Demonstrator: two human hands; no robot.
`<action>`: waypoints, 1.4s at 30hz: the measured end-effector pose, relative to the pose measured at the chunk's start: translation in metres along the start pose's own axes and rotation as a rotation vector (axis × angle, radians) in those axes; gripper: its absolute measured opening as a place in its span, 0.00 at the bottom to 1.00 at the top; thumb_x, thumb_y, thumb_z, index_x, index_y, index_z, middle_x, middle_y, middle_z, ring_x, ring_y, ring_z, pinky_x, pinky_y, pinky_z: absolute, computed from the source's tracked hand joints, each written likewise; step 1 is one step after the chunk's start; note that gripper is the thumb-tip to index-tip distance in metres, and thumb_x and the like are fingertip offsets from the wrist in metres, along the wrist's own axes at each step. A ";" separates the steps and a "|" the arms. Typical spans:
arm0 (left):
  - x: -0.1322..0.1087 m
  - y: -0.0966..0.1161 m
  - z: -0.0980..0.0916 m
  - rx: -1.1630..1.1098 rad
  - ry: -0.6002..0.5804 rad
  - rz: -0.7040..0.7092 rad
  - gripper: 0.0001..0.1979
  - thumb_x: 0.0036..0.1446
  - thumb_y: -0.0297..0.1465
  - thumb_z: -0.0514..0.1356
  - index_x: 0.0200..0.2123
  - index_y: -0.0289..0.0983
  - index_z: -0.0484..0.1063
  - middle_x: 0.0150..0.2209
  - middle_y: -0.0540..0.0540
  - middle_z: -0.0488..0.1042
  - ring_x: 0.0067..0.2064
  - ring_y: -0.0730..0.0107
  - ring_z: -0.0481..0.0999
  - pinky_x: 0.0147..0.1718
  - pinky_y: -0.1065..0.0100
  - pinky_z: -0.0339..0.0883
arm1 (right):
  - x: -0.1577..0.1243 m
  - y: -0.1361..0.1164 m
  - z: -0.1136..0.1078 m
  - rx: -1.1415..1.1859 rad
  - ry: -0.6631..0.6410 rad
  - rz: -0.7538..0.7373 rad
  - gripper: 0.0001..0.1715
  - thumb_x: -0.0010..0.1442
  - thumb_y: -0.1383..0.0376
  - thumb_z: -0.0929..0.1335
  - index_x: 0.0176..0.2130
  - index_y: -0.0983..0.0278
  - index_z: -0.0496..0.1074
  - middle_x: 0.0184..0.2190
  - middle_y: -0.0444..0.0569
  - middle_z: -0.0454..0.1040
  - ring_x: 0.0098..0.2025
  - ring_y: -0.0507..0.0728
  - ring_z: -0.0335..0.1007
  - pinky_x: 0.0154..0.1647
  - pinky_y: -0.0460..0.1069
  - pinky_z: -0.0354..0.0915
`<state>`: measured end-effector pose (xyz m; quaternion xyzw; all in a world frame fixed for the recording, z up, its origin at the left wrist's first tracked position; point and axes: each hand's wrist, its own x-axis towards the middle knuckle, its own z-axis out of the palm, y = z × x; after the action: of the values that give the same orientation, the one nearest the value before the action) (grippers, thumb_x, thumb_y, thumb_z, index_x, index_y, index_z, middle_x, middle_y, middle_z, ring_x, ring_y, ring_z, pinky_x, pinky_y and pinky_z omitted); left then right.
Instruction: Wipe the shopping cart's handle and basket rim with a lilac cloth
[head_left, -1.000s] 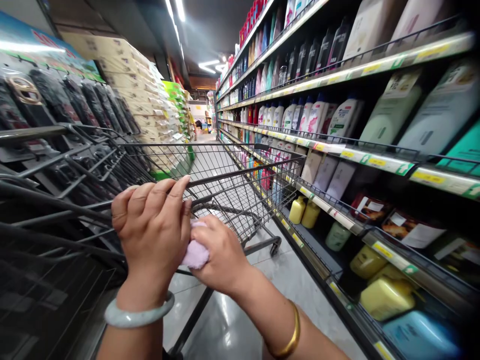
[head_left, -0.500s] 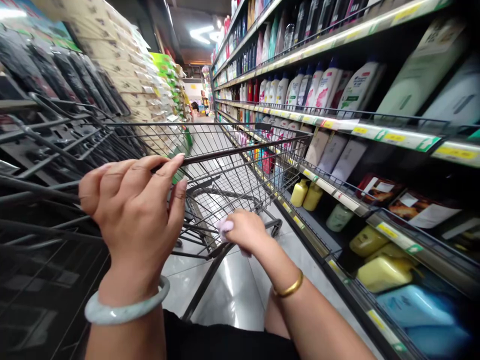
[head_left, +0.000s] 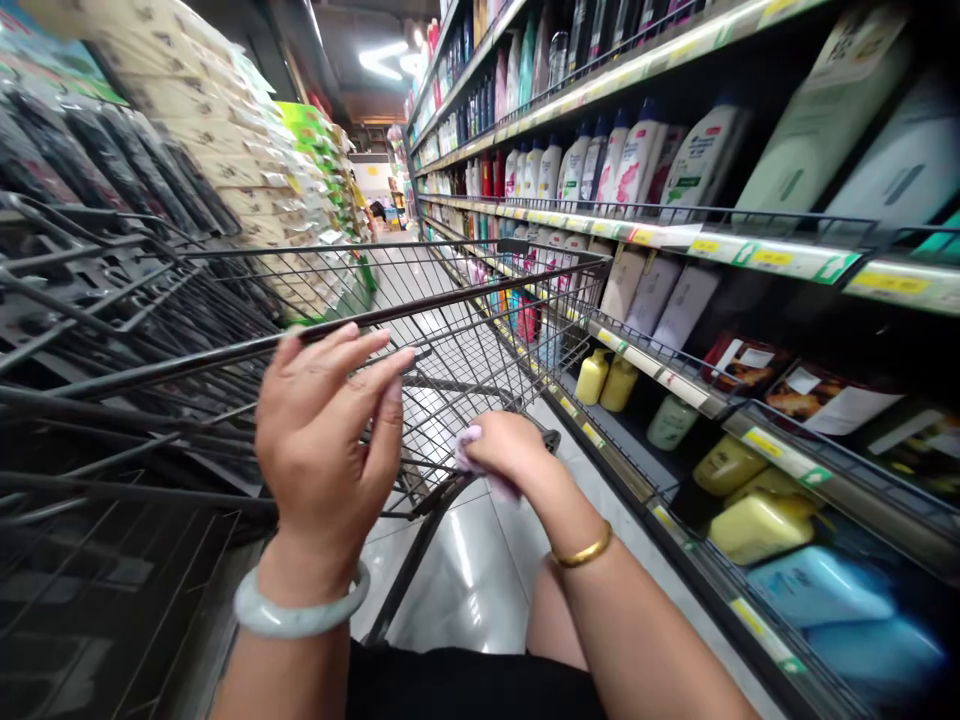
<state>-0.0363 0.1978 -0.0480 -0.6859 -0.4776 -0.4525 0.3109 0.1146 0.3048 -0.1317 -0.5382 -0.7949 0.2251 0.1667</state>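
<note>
A dark wire shopping cart (head_left: 465, 330) stands in front of me, its basket showing only the bare mesh. My left hand (head_left: 330, 430), with a pale bangle at the wrist, is just below the cart's upper rail (head_left: 195, 357). Its fingers are stretched out and hold nothing; whether a fingertip touches the rail I cannot tell. Farther right and lower, my right hand (head_left: 514, 450), wearing a gold bangle, is closed around a pale purple cloth (head_left: 469, 450). The cloth is at or just above the cart's lower frame bar (head_left: 442, 495); its contact is partly hidden by the hand.
Shelves on the right carry shampoo bottles (head_left: 637, 155), yellow bottles (head_left: 761, 535) and blue bottles (head_left: 821, 585). Packaged goods (head_left: 202, 130) are stacked on the left, beside dark metal bars (head_left: 75, 300). An aisle floor (head_left: 465, 580) of shiny grey tiles runs ahead.
My left hand has let go of the upper rail, moved right and down, and straightened its fingers. My right hand has shifted slightly right with the cloth. The view has turned slightly.
</note>
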 end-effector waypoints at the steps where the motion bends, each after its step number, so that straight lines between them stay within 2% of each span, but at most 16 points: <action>1: -0.002 0.000 0.004 -0.009 -0.012 0.007 0.18 0.63 0.26 0.60 0.54 0.48 0.75 0.55 0.48 0.77 0.61 0.59 0.72 0.66 0.48 0.58 | 0.000 0.000 -0.001 0.056 0.038 0.005 0.08 0.54 0.60 0.69 0.27 0.60 0.75 0.30 0.49 0.78 0.33 0.58 0.73 0.33 0.50 0.61; 5: -0.009 -0.005 0.019 0.063 -0.060 -0.017 0.15 0.61 0.29 0.62 0.51 0.46 0.77 0.51 0.47 0.78 0.56 0.57 0.74 0.59 0.50 0.63 | -0.008 -0.015 -0.002 0.379 0.412 -0.212 0.10 0.56 0.60 0.68 0.39 0.56 0.77 0.42 0.45 0.78 0.43 0.55 0.74 0.43 0.48 0.66; 7: -0.009 -0.007 0.023 0.127 -0.080 -0.045 0.13 0.62 0.31 0.62 0.49 0.46 0.78 0.50 0.47 0.79 0.54 0.56 0.74 0.57 0.50 0.62 | -0.011 -0.023 0.000 0.395 0.515 -0.292 0.14 0.57 0.58 0.68 0.43 0.57 0.76 0.45 0.46 0.77 0.45 0.56 0.73 0.46 0.48 0.66; 9: -0.009 -0.007 0.024 0.172 -0.092 -0.063 0.13 0.62 0.32 0.61 0.49 0.46 0.78 0.50 0.46 0.79 0.54 0.55 0.74 0.58 0.50 0.61 | -0.011 -0.026 -0.001 0.309 0.453 -0.233 0.14 0.57 0.56 0.69 0.42 0.57 0.77 0.43 0.47 0.77 0.44 0.57 0.73 0.43 0.48 0.65; 13: -0.012 -0.004 0.027 0.173 -0.158 -0.066 0.17 0.64 0.33 0.59 0.56 0.44 0.74 0.58 0.44 0.75 0.61 0.53 0.70 0.63 0.49 0.57 | -0.003 -0.014 -0.008 0.135 0.147 -0.005 0.13 0.55 0.53 0.68 0.38 0.55 0.77 0.37 0.46 0.79 0.38 0.57 0.74 0.35 0.48 0.61; 19: -0.015 -0.004 0.031 0.198 -0.248 -0.057 0.19 0.66 0.36 0.58 0.58 0.43 0.73 0.66 0.44 0.67 0.67 0.52 0.64 0.66 0.47 0.53 | 0.008 0.012 0.001 -0.054 -0.044 0.119 0.14 0.56 0.56 0.68 0.39 0.60 0.79 0.42 0.53 0.81 0.43 0.62 0.76 0.38 0.51 0.63; 20: -0.014 -0.004 0.030 0.194 -0.253 -0.058 0.18 0.66 0.36 0.58 0.57 0.43 0.74 0.65 0.44 0.67 0.67 0.52 0.64 0.66 0.47 0.53 | 0.008 0.012 0.002 -0.009 -0.001 0.127 0.14 0.56 0.57 0.68 0.39 0.59 0.78 0.42 0.52 0.80 0.43 0.61 0.76 0.39 0.50 0.64; 22: -0.012 -0.004 0.028 0.184 -0.267 -0.061 0.17 0.66 0.35 0.58 0.55 0.44 0.75 0.65 0.45 0.68 0.66 0.51 0.64 0.65 0.47 0.55 | 0.004 0.007 0.000 0.150 0.208 0.082 0.13 0.57 0.57 0.67 0.40 0.57 0.77 0.42 0.48 0.79 0.43 0.58 0.75 0.40 0.49 0.65; 24: -0.011 -0.004 0.027 0.176 -0.275 -0.058 0.16 0.65 0.35 0.57 0.54 0.44 0.76 0.65 0.44 0.68 0.66 0.51 0.65 0.65 0.47 0.55 | -0.002 -0.002 -0.006 0.309 0.486 -0.051 0.13 0.59 0.59 0.67 0.43 0.56 0.76 0.44 0.46 0.77 0.46 0.56 0.73 0.45 0.48 0.66; 26: -0.010 -0.003 0.027 0.175 -0.271 -0.055 0.17 0.65 0.36 0.57 0.56 0.44 0.75 0.66 0.44 0.67 0.66 0.50 0.64 0.64 0.46 0.55 | -0.006 -0.009 -0.011 0.377 0.655 -0.175 0.14 0.58 0.60 0.68 0.45 0.57 0.75 0.47 0.47 0.75 0.48 0.56 0.72 0.50 0.48 0.66; 28: -0.011 -0.003 0.028 0.176 -0.264 -0.060 0.19 0.65 0.36 0.58 0.58 0.44 0.73 0.68 0.43 0.64 0.66 0.48 0.64 0.64 0.45 0.54 | -0.006 -0.008 -0.009 0.333 0.647 -0.163 0.15 0.57 0.60 0.69 0.45 0.58 0.75 0.47 0.49 0.74 0.48 0.57 0.72 0.49 0.49 0.66; 32: -0.013 -0.003 0.031 0.191 -0.270 -0.075 0.20 0.64 0.34 0.57 0.59 0.44 0.71 0.68 0.43 0.64 0.66 0.48 0.63 0.64 0.43 0.51 | 0.005 0.014 0.005 0.183 0.393 0.104 0.15 0.57 0.57 0.69 0.45 0.56 0.75 0.42 0.50 0.76 0.41 0.59 0.73 0.40 0.51 0.65; 35: -0.014 -0.003 0.034 0.218 -0.273 -0.083 0.19 0.65 0.33 0.56 0.58 0.44 0.72 0.66 0.44 0.67 0.66 0.48 0.63 0.64 0.43 0.50 | 0.009 0.022 0.009 0.177 0.303 0.154 0.15 0.55 0.56 0.70 0.43 0.56 0.76 0.41 0.50 0.76 0.41 0.60 0.73 0.40 0.51 0.66; 37: -0.013 -0.002 0.035 0.221 -0.265 -0.101 0.21 0.65 0.34 0.56 0.60 0.44 0.70 0.65 0.43 0.67 0.65 0.48 0.63 0.64 0.44 0.50 | 0.006 0.015 0.007 0.289 0.396 0.085 0.13 0.55 0.59 0.70 0.42 0.57 0.76 0.42 0.49 0.76 0.44 0.59 0.73 0.44 0.51 0.67; 40: -0.010 -0.001 0.039 0.186 -0.246 -0.127 0.25 0.66 0.36 0.55 0.64 0.41 0.66 0.64 0.40 0.69 0.64 0.47 0.63 0.64 0.45 0.50 | 0.000 -0.004 0.001 0.472 0.670 -0.189 0.12 0.58 0.62 0.69 0.44 0.58 0.75 0.47 0.49 0.74 0.50 0.57 0.72 0.53 0.49 0.66; 42: -0.008 -0.001 0.041 0.163 -0.233 -0.137 0.26 0.66 0.37 0.55 0.66 0.39 0.64 0.63 0.39 0.70 0.64 0.47 0.64 0.64 0.46 0.50 | -0.001 -0.011 0.001 0.478 0.748 -0.319 0.12 0.59 0.62 0.70 0.44 0.59 0.74 0.49 0.50 0.72 0.52 0.57 0.70 0.56 0.50 0.65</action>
<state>-0.0251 0.2306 -0.0719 -0.6722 -0.5911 -0.3498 0.2763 0.1060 0.2999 -0.1267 -0.4000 -0.6788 0.1640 0.5936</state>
